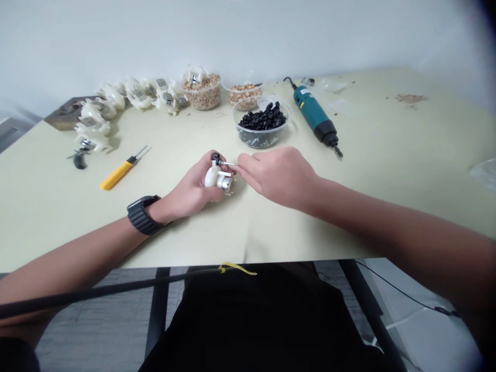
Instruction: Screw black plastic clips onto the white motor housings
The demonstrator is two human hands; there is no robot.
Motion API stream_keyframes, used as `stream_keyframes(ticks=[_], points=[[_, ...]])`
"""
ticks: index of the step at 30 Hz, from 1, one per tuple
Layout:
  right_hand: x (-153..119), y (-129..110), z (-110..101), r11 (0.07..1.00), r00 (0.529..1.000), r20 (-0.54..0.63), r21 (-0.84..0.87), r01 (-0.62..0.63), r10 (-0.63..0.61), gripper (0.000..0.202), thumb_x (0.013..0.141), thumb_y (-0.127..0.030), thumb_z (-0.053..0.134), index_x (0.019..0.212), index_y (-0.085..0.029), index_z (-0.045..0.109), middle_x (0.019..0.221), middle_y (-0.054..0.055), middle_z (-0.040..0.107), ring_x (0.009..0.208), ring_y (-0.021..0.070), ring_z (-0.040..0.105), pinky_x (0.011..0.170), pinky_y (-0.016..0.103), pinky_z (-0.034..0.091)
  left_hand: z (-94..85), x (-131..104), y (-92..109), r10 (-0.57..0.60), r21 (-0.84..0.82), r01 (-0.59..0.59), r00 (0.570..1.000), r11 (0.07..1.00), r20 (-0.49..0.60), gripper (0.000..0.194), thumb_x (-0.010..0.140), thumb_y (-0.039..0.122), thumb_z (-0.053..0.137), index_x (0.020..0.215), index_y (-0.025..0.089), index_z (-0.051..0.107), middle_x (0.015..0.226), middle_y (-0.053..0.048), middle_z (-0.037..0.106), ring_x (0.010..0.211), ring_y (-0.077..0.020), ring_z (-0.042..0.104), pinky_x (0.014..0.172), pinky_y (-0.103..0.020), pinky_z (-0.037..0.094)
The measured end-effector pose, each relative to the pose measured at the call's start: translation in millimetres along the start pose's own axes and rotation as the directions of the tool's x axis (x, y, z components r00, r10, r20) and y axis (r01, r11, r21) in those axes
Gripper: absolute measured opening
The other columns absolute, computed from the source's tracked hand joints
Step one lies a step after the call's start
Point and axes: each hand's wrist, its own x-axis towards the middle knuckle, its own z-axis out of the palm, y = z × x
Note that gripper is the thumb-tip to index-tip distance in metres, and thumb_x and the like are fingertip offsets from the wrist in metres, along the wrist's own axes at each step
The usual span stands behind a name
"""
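Observation:
My left hand (194, 188) is closed around a white plastic motor housing (211, 176), with a silver motor (225, 184) facing right. A small black piece (216, 157) sits at the top of the housing, near my left fingertips. My right hand (277, 173) is closed, thumb and fingers pinched on a thin metal rod (228, 164). The rod points left and its tip meets the black piece; whatever lies inside my right fist is hidden. Just behind my hands stands a clear bowl (260, 138) of small black plastic parts (263, 118).
Similar white motor housings (91, 121) line the back left, beside a dark slab (64, 114). A yellow-handled screwdriver (116, 175) lies left. Two tubs (203, 98) of small tan pieces stand behind. A teal electric screwdriver (313, 113) lies at right. A black cable (116, 287) crosses the table's front edge.

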Motion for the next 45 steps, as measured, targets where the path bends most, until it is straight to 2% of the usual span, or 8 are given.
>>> stream_keyframes(ticks=[5, 12, 19, 23, 28, 35, 39, 45], points=[[2, 1, -4, 0.929, 0.999, 0.028, 0.366, -0.045, 0.037, 0.042, 0.111, -0.034, 0.049, 0.071, -0.02, 0.043, 0.065, -0.001, 0.045, 0.063, 0.0128, 0.035, 0.064, 0.033, 0.023, 3.1, -2, 2, -0.004, 0.052, 0.003, 1.0, 0.999, 0.017, 0.045, 0.062, 0.007, 0.075, 0.099, 0.022, 0.055, 0.088, 0.002, 0.061, 0.068, -0.0124, 0.051, 0.055, -0.027, 0.035], [3, 13, 2, 0.445, 0.886, 0.461, 0.785, -0.432, 0.047, 0.043, 0.113, -0.052, 0.047, 0.079, -0.024, 0.048, 0.06, -0.008, 0.035, 0.048, 0.0107, 0.025, 0.05, 0.031, 0.02, 1.3, -3, 4, 0.03, 0.149, -0.035, 0.999, 0.988, 0.035, 0.044, 0.064, 0.007, 0.076, 0.1, 0.022, 0.056, 0.092, 0.0, 0.063, 0.075, -0.0154, 0.053, 0.061, -0.029, 0.039], [3, 6, 2, 0.91, 0.991, 0.125, 0.406, -0.086, 0.038, 0.039, 0.113, -0.034, 0.048, 0.077, -0.02, 0.051, 0.069, 0.0, 0.048, 0.064, 0.0133, 0.037, 0.065, 0.033, 0.024, -1.5, 0, -1, 0.053, 0.141, -0.058, 0.998, 0.988, 0.041, 0.044, 0.064, 0.008, 0.074, 0.1, 0.022, 0.055, 0.097, 0.0, 0.066, 0.075, -0.0146, 0.054, 0.064, -0.029, 0.039], [-1, -3, 1, 0.989, 0.989, 0.12, 0.113, -0.1, 0.086, 0.034, 0.115, -0.039, 0.045, 0.091, -0.019, 0.059, 0.07, 0.002, 0.049, 0.061, 0.015, 0.024, 0.065, 0.037, 0.015, -0.2, -3, 2, 0.084, 0.202, -0.095, 0.995, 0.975, 0.062, 0.043, 0.065, 0.008, 0.074, 0.102, 0.022, 0.055, 0.095, 0.0, 0.065, 0.077, -0.0155, 0.054, 0.065, -0.031, 0.039], [0, -2, -5, 0.875, 0.974, 0.224, 0.468, -0.123, 0.017, 0.044, 0.117, -0.035, 0.041, 0.075, -0.021, 0.046, 0.07, 0.001, 0.051, 0.063, 0.0137, 0.039, 0.066, 0.033, 0.026, 1.1, -5, 5, 0.087, 0.257, -0.108, 0.992, 0.96, 0.089, 0.041, 0.067, 0.009, 0.073, 0.102, 0.022, 0.055, 0.088, -0.001, 0.061, 0.076, -0.0173, 0.052, 0.066, -0.033, 0.038], [1, 9, -4, 0.189, 0.742, 0.658, 0.75, -0.633, -0.129, 0.048, 0.116, -0.058, 0.039, 0.081, -0.025, 0.04, 0.059, -0.009, 0.027, 0.047, 0.0094, 0.015, 0.041, 0.026, 0.011, -0.4, -4, 5, 0.08, 0.297, -0.117, 0.988, 0.948, 0.132, 0.043, 0.068, 0.009, 0.073, 0.104, 0.021, 0.053, 0.089, 0.001, 0.061, 0.076, -0.0152, 0.051, 0.067, -0.032, 0.04], [5, 16, -5, 0.154, 0.725, 0.672, 0.74, -0.655, -0.151, 0.046, 0.114, -0.058, 0.048, 0.083, -0.023, 0.047, 0.06, -0.009, 0.029, 0.048, 0.008, 0.015, 0.04, 0.023, 0.012, -2.7, -2, 3, 0.039, 0.183, -0.062, 0.991, 0.981, 0.125, 0.047, 0.064, 0.005, 0.072, 0.104, 0.021, 0.055, 0.093, 0.001, 0.063, 0.075, -0.0142, 0.053, 0.063, -0.029, 0.04], [5, 22, -8, 0.348, 0.874, 0.485, 0.813, -0.466, 0.037, 0.023, 0.111, -0.037, 0.051, 0.101, -0.02, 0.064, 0.076, -0.003, 0.051, 0.056, 0.0104, 0.04, 0.049, 0.027, 0.028, -8.6, 8, -7, 0.021, -0.159, -0.017, 1.0, 0.987, 0.022, 0.05, 0.054, 0.0, 0.071, 0.099, 0.02, 0.064, 0.105, -0.002, 0.071, 0.092, -0.0184, 0.064, 0.073, -0.03, 0.048]])
